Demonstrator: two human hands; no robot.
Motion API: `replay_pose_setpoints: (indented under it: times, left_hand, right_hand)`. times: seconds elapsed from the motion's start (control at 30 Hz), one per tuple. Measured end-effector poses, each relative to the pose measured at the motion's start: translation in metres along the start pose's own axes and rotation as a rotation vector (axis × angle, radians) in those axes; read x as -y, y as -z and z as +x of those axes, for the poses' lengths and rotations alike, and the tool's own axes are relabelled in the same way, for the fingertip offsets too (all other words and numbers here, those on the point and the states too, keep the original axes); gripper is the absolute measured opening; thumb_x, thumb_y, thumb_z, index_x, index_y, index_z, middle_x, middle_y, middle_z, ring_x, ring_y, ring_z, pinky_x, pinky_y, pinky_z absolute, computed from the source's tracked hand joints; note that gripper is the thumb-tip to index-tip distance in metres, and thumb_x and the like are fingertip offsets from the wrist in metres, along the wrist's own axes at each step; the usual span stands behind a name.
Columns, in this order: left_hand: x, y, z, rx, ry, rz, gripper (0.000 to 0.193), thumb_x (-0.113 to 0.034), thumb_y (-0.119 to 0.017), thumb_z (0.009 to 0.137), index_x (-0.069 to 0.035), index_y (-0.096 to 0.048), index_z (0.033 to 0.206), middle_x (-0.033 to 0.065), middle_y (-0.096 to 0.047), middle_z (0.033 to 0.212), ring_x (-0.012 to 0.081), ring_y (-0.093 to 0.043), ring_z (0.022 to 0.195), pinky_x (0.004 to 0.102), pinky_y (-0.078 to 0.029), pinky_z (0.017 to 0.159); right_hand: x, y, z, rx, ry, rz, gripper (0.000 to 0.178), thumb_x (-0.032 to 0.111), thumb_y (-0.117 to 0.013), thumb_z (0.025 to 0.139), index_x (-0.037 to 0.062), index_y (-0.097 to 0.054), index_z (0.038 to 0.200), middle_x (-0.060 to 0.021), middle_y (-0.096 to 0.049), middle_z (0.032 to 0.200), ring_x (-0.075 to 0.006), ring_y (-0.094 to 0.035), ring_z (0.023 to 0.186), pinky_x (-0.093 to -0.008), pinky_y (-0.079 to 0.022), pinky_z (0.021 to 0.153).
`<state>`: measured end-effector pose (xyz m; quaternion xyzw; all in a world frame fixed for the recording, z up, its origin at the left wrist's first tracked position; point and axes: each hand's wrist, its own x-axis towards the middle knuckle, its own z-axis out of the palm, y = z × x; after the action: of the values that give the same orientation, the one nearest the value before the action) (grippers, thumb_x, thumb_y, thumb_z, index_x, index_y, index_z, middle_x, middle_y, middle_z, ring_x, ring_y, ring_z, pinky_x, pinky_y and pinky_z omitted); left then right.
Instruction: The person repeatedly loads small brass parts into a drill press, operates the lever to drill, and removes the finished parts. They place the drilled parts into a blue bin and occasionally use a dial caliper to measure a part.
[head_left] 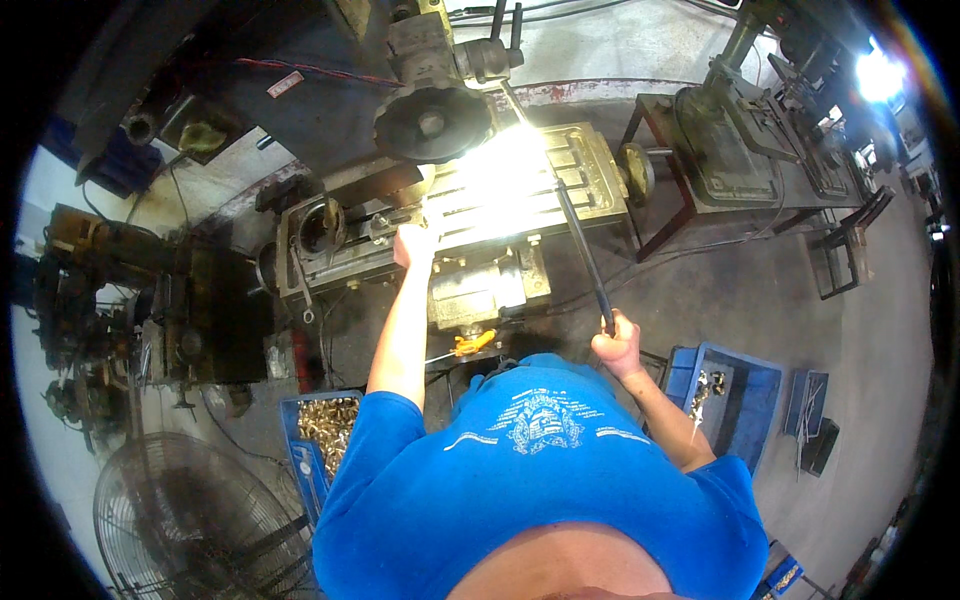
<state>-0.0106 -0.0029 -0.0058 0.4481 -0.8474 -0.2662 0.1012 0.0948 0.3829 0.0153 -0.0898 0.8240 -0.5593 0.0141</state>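
Note:
My right hand (pixel 617 346) is wrapped round the lower end of a long black lever (pixel 583 240). The lever slants up to the brightly lit slotted table (pixel 590 165) of a milling machine. My left hand (pixel 415 246) is closed at the front edge of that table, beside a small metal fixture (pixel 380 228). What its fingers hold is hidden. Above the table hangs the machine's dark round head (pixel 430 122). Glare washes out the middle of the table, so any workpiece there cannot be made out. A yellow-handled tool (pixel 475 343) lies below the table, close to my body.
A blue bin of brass-coloured parts (pixel 328 425) stands at my left, near a large floor fan (pixel 190 520). At my right is another blue bin (pixel 735 400) with a few metal parts. A bench with a drill press (pixel 730 150) stands far right; a wrench (pixel 301 280) hangs at the table's left.

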Motion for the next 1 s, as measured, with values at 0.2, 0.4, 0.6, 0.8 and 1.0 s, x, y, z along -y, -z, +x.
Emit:
replay_pose_setpoints:
  times: [0.2,0.4,0.6,0.8,1.0]
  left_hand:
    - [0.004,-0.001,0.0,-0.029,-0.062,0.028,0.061,-0.062,-0.061,0.068,-0.002,-0.065,0.059,0.0128,-0.062,0.058,0.0252,-0.063,0.056,0.0361,-0.05,0.058]
    - [0.003,-0.005,0.001,-0.051,-0.065,0.044,0.058,-0.059,-0.062,0.07,-0.003,-0.064,0.056,0.0106,-0.059,0.049,0.0217,-0.062,0.047,0.0329,-0.05,0.054]
    - [-0.006,0.009,-0.007,0.007,-0.043,0.021,0.061,-0.064,-0.062,0.065,-0.003,-0.066,0.061,0.0142,-0.063,0.064,0.0285,-0.064,0.063,0.0385,-0.05,0.06]
    - [0.002,0.002,-0.001,-0.035,-0.034,0.045,0.057,-0.06,-0.066,0.065,-0.003,-0.065,0.059,0.0113,-0.062,0.058,0.0245,-0.063,0.054,0.0354,-0.05,0.057]
    - [0.003,-0.003,0.0,-0.034,-0.074,0.029,0.053,-0.056,-0.067,0.068,-0.004,-0.065,0.058,0.0089,-0.06,0.051,0.0204,-0.061,0.046,0.033,-0.05,0.054]
  right_hand:
    - [0.0,-0.001,0.0,-0.004,0.004,0.005,0.014,0.016,-0.055,0.063,0.0047,-0.048,0.069,-0.0036,-0.044,0.053,-0.0119,-0.043,0.048,-0.0287,-0.037,0.045]
    - [0.0,0.0,0.002,-0.002,0.023,-0.005,0.014,0.015,-0.055,0.064,0.0045,-0.048,0.069,-0.0032,-0.043,0.053,-0.0114,-0.041,0.048,-0.0288,-0.037,0.045]
    - [-0.002,0.0,0.002,0.006,0.005,0.003,0.013,0.015,-0.055,0.064,0.0046,-0.048,0.069,-0.0026,-0.041,0.053,-0.0106,-0.041,0.048,-0.0284,-0.036,0.044]
    - [0.004,-0.001,0.001,0.009,-0.013,0.009,0.014,0.016,-0.055,0.063,0.0046,-0.048,0.069,-0.0027,-0.042,0.053,-0.0104,-0.041,0.049,-0.0282,-0.036,0.045]
    - [0.001,0.0,0.002,0.01,-0.015,-0.001,0.015,0.016,-0.054,0.064,0.0041,-0.048,0.07,-0.0029,-0.043,0.053,-0.0105,-0.042,0.049,-0.0282,-0.036,0.045]
